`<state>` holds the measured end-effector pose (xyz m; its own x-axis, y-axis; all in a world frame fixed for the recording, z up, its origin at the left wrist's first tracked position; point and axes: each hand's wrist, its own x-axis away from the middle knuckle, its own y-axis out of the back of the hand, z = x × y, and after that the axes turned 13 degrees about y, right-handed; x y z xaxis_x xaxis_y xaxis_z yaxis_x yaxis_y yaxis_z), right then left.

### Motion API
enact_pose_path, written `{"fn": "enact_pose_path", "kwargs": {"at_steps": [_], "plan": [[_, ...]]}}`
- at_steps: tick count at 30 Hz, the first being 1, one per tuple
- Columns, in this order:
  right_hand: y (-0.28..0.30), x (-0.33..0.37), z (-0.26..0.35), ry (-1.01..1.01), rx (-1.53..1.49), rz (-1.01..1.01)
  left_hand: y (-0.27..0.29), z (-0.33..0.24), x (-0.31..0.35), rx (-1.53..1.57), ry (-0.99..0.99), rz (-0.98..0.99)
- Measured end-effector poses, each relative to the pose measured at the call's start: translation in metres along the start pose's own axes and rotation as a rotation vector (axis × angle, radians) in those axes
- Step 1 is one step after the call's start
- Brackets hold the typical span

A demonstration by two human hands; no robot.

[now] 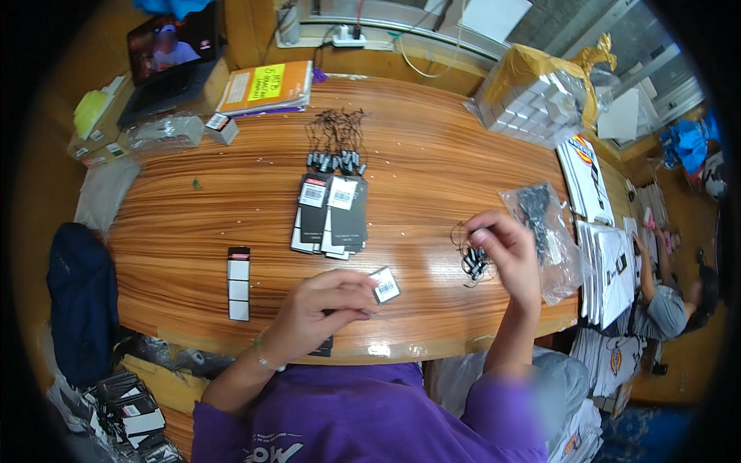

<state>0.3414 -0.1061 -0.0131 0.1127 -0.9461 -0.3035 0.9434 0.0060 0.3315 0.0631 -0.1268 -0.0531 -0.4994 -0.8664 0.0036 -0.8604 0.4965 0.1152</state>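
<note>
My left hand is closed, its fingertips pinching a small hang tag with a white barcode sticker above the table's near edge. My right hand pinches a thin black cord at a small tangle of black tag strings. Straight ahead lies a fanned stack of dark hang tags with white stickers. Their black strings stretch away toward the far side. One narrow tag with white panels lies alone at the left. Part of another dark tag shows under my left wrist.
Beside my right hand lies a clear plastic bag of black strings. Folded white shirts are piled at the right. A taped carton of white boxes stands far right; a laptop and folders are far left. Another person works at right.
</note>
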Motion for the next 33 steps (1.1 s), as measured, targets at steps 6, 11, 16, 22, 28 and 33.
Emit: {"fn": "enact_pose_path", "kwargs": {"at_steps": [6, 11, 16, 22, 28, 33], "plan": [[-0.064, -0.026, 0.044, 0.152, 0.057, 0.565, -0.006, -0.006, -0.017, -0.049, 0.006, 0.056], [-0.069, -0.044, 0.057, -0.006, -0.518, 0.571, 0.011, -0.004, 0.0, 0.018, 0.104, -0.056], [-0.084, -0.054, 0.067, 0.082, -1.019, 0.564, 0.027, 0.007, 0.02, 0.243, 0.231, -0.067], [-0.098, -0.05, 0.057, 0.201, -0.894, 0.409, 0.034, 0.018, 0.027, 0.404, 0.231, 0.008], [-0.102, -0.053, 0.056, 0.372, -0.491, 0.206, 0.032, 0.02, 0.022, 0.469, 0.22, -0.016], [-0.094, -0.055, 0.059, 0.407, -0.239, 0.088, 0.037, 0.011, 0.016, 0.475, 0.184, -0.109]]}}
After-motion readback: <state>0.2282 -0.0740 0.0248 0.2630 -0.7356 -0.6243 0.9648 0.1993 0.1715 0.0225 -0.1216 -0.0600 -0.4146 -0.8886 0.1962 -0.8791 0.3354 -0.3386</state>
